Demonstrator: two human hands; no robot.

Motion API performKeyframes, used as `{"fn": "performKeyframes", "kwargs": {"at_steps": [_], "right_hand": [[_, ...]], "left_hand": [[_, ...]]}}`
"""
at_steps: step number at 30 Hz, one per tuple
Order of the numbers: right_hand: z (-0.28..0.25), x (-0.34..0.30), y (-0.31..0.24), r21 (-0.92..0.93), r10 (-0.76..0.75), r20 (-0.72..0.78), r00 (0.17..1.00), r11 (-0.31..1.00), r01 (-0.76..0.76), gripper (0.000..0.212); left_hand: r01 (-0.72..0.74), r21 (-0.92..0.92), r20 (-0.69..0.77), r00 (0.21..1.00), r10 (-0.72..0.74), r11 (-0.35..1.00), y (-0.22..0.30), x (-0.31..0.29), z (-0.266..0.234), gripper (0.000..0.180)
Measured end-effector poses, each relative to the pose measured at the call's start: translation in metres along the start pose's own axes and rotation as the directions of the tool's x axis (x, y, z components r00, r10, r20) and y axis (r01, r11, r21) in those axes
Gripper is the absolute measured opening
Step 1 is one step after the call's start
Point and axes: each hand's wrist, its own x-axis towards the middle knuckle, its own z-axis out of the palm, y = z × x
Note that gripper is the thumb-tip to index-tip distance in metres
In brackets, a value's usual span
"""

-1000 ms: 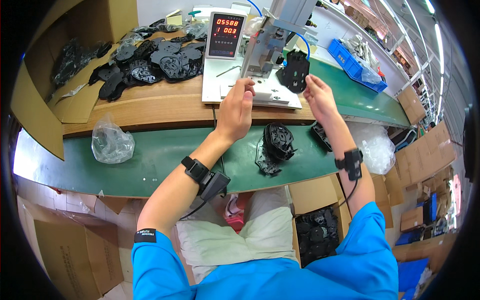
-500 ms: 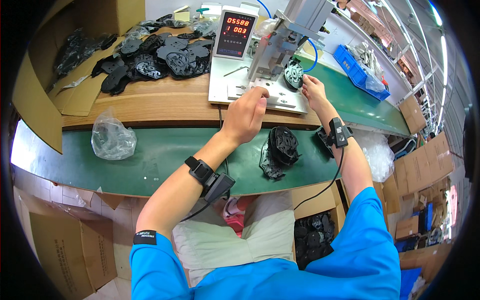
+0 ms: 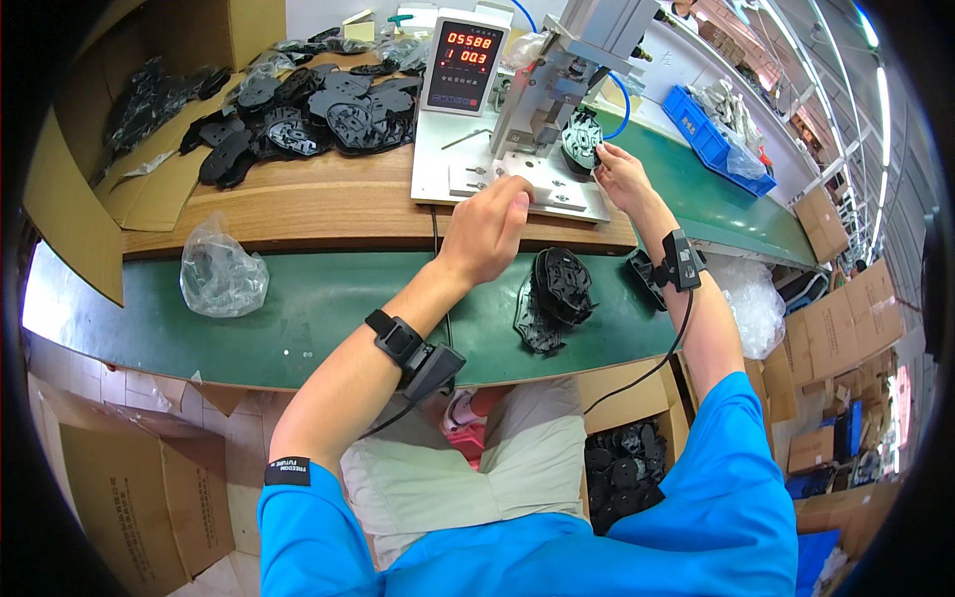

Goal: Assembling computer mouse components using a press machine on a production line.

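The green desk (image 3: 318, 328) is leaving open room between the clear bag (image 3: 223, 269) and the black stack (image 3: 559, 294) near its front edge. Beside the press (image 3: 532, 104), the right hand (image 3: 622, 177) is pinching a black part (image 3: 582, 144) in closed fingers, while the left hand (image 3: 487, 234) is curling at the base plate (image 3: 430, 169), any grip hidden. Compared with a second ago, the part is showing its pale patterned face.

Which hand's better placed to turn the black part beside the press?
Likely the right hand: it holds the black part near its edge; the left hand is curled, apart from it.
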Motion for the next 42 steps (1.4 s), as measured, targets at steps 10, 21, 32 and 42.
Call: {"fn": "performKeyframes", "kwargs": {"at_steps": [10,21,32,42], "right_hand": [[-0.001,-0.007,0.008,-0.059,0.001,-0.076,0.997,0.998,-0.006,0.024],[-0.001,-0.009,-0.001,-0.094,0.009,-0.032,0.999,0.996,-0.012,0.029],[-0.001,-0.005,0.006,0.035,0.031,-0.033,0.999,0.999,-0.03,0.031],[0.001,-0.006,0.006,0.063,0.06,-0.013,0.998,0.996,-0.059,0.037]], "left_hand": [[-0.016,-0.007,0.026,1.0,0.017,1.0,-0.002,0.0,0.002,0.028],[-0.019,-0.003,0.035,0.999,0.019,1.0,-0.003,0.0,0.003,0.028],[-0.022,-0.003,0.046,0.999,0.022,1.0,-0.004,-0.001,0.003,0.029],[-0.002,0.013,0.072,0.997,0.001,1.0,-0.004,-0.001,0.002,0.037]]}}
